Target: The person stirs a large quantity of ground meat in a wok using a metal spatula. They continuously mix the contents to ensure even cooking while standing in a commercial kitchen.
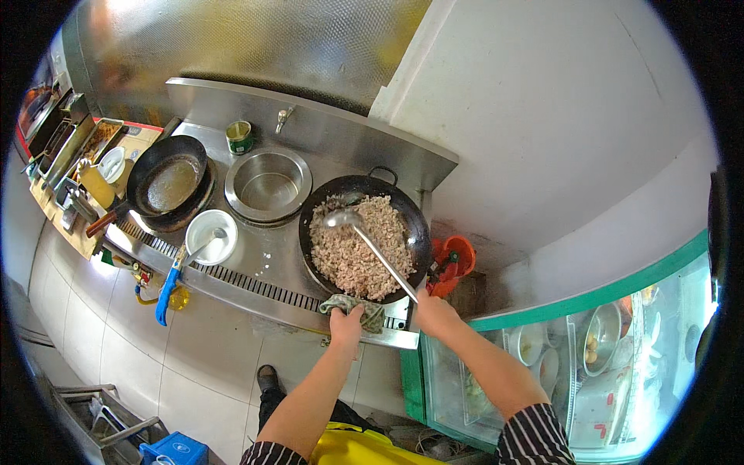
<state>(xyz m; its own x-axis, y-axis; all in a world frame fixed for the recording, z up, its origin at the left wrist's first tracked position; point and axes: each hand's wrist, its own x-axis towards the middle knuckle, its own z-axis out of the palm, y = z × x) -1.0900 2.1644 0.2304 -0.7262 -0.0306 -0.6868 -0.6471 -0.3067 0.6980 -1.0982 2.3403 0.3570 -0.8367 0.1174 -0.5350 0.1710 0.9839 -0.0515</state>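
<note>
My left hand (pixel 347 328) grips a folded patterned cloth (pixel 372 318) at the near edge of a black wok (pixel 419 232); the wok's near handle is hidden, probably under the cloth. Crumbled, pale brown minced meat (pixel 363 256) fills much of the wok. In my right hand (pixel 437 314) is the long metal handle of a ladle (pixel 343 219), whose bowl rests over the upper left part of the meat. Left of the wok, a round steel pot (pixel 268 183) is set into the stove top.
A black frying pan (pixel 168 181) and a white bowl (pixel 212 237) with a spoon and a blue-handled tool stand left. An open can (pixel 239 138) is behind. Orange-red plastic containers (pixel 459 256) sit right of the stove, beside a green-framed glass display case (pixel 558 302).
</note>
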